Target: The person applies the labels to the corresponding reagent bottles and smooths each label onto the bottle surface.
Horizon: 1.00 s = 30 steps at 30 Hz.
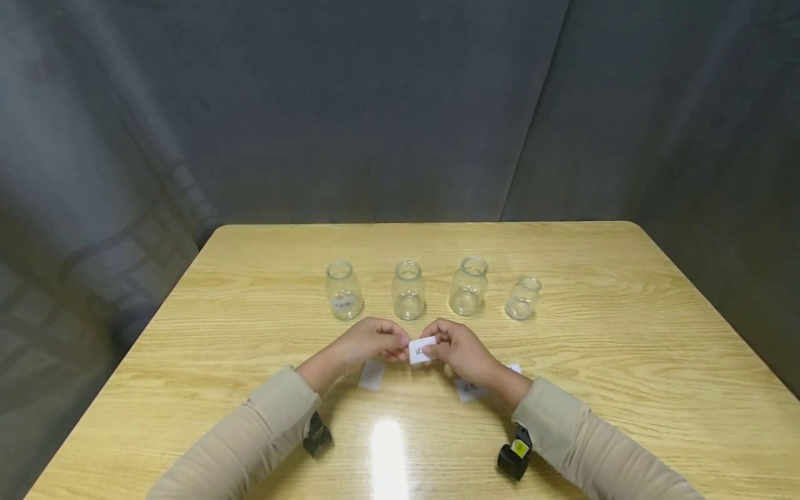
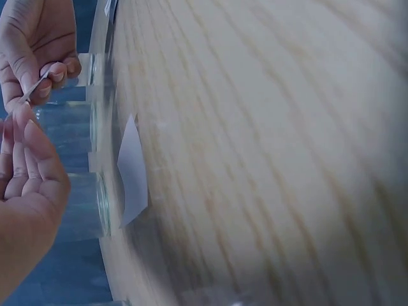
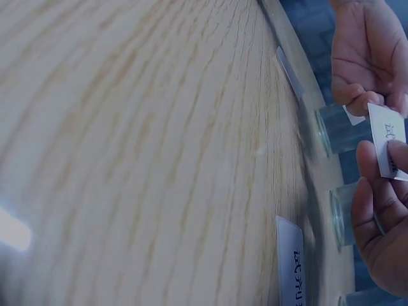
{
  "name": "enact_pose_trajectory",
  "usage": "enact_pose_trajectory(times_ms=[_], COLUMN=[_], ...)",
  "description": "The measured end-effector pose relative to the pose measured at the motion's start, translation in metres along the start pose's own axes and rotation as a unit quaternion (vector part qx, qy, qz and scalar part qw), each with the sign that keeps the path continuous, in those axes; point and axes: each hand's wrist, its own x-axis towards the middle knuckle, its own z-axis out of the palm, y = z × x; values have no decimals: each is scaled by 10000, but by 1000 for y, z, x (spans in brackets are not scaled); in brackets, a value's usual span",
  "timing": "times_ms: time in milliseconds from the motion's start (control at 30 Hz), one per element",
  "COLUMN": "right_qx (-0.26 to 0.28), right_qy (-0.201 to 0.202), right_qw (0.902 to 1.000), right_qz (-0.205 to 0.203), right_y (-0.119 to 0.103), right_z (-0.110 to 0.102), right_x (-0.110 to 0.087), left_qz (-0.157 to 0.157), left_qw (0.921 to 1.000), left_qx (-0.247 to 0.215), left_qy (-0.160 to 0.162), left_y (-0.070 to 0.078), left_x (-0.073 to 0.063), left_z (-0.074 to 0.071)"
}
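Note:
Above the table, a small white label point(image 1: 416, 353) with dark handwriting is held between both hands. My right hand point(image 1: 461, 348) pinches it, the thumb lying over the writing. At its opposite edge, my left hand point(image 1: 377, 339) pinches with thumb and fingertip, as the right wrist view also shows on the label point(image 3: 384, 135). Just beyond the hands, clear glass jars stand upright in a row: a left jar point(image 1: 343, 295) bearing a label, two bare jars point(image 1: 409, 292) point(image 1: 469, 288) and a smaller jar point(image 1: 523, 298) at the right.
A blank-looking white slip point(image 1: 372, 375) lies on the wooden table point(image 1: 625, 347) below the left hand. Under the right forearm lies a written label point(image 1: 469, 390), with another white slip point(image 1: 514, 368) partly hidden beside it. A dark curtain point(image 1: 344, 111) hangs behind the table.

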Motion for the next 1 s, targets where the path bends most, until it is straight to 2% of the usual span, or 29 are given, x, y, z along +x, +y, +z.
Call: enact_pose_trajectory(times_ms=[400,767,1000], right_qx=[70,175,222], right_qy=[-114,-48,17], right_qw=[9999,9998,9997], right_qz=[-3,7,-37], right_y=[3,2,2], right_z=[0,2,3], right_x=[1,1,1], left_qz=[15,42,-9], left_qw=[10000,10000,9998], left_qx=[-70,-52,-24], left_qy=[-42,-72,210], left_y=[2,-2,-5], left_x=[-2,0,1], left_z=[0,-1,0])
